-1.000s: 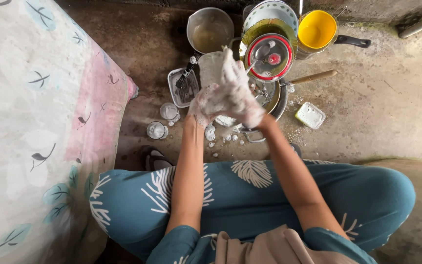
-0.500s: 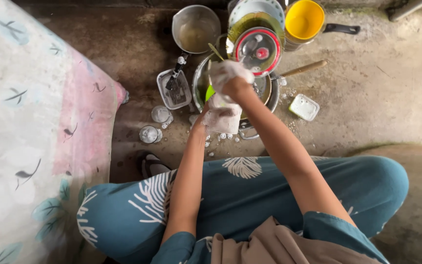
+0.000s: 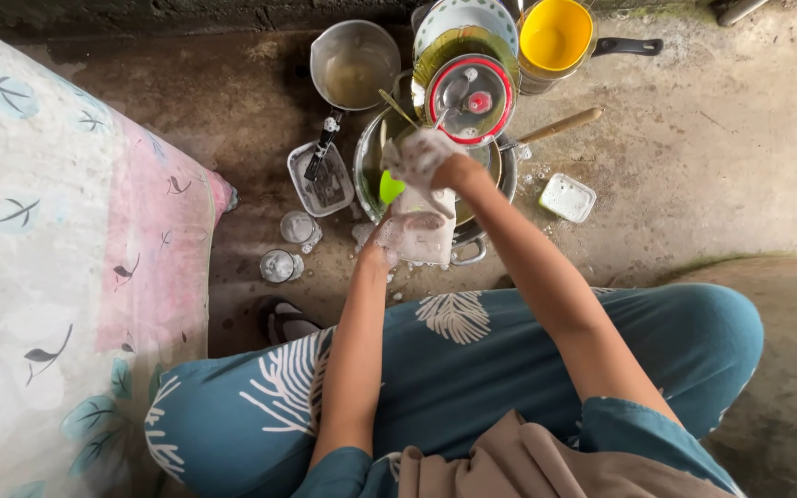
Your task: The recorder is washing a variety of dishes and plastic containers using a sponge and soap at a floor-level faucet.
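Observation:
I squat over a pile of dishes on a concrete floor. My left hand (image 3: 378,247) grips a clear, foam-covered plastic container (image 3: 420,231) just in front of a round metal basin (image 3: 509,175). My right hand (image 3: 428,155), thick with suds, reaches over the container into the basin. Its fingers are curled on a green sponge (image 3: 389,187) that peeks out below it. Both forearms cross above my blue patterned trousers.
Behind the basin stand a metal saucepan (image 3: 352,65), a red-rimmed glass lid (image 3: 469,97), a yellow cup (image 3: 555,37) and a wooden handle (image 3: 560,124). A cutlery tray (image 3: 322,175), two glasses (image 3: 297,226) and a white box (image 3: 567,196) flank it. Patterned cloth (image 3: 48,231) fills the left.
Both hands were together, rubbing the raised container. My right hand has since left it and reached forward into the basin, while my left has lowered the container.

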